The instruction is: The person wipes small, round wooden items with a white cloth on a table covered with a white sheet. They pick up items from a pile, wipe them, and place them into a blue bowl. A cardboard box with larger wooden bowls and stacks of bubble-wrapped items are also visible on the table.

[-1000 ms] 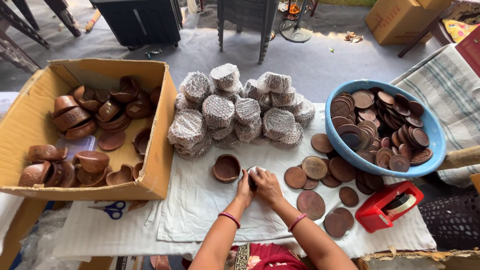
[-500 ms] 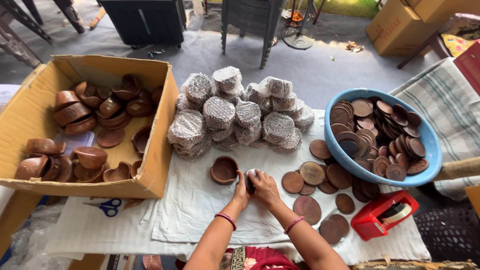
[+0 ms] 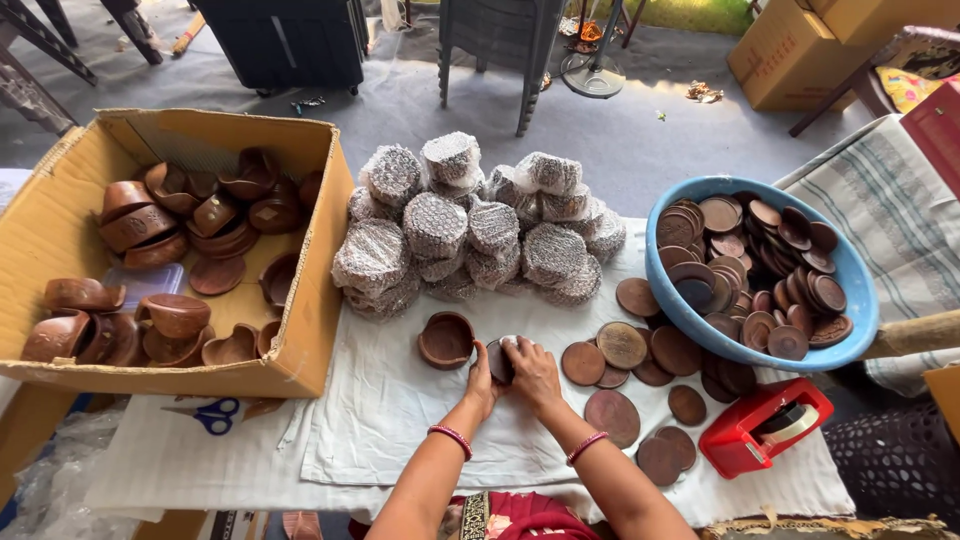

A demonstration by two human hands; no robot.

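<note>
Both my hands meet over a white cloth at the middle of the table. My left hand and my right hand together grip a small round brown clay piece with something white on top of it. Just left of my hands sits a small open clay bowl. Flat brown clay lids lie scattered to the right. Behind my hands stands a heap of foam-net wrapped bundles.
An open cardboard box at the left holds several clay bowls. A blue basin full of lids stands at the right. A red tape dispenser sits at the front right, blue-handled scissors at the front left.
My hands stay pressed on the small clay piece, shifting only slightly. The camera view has drifted a little.
</note>
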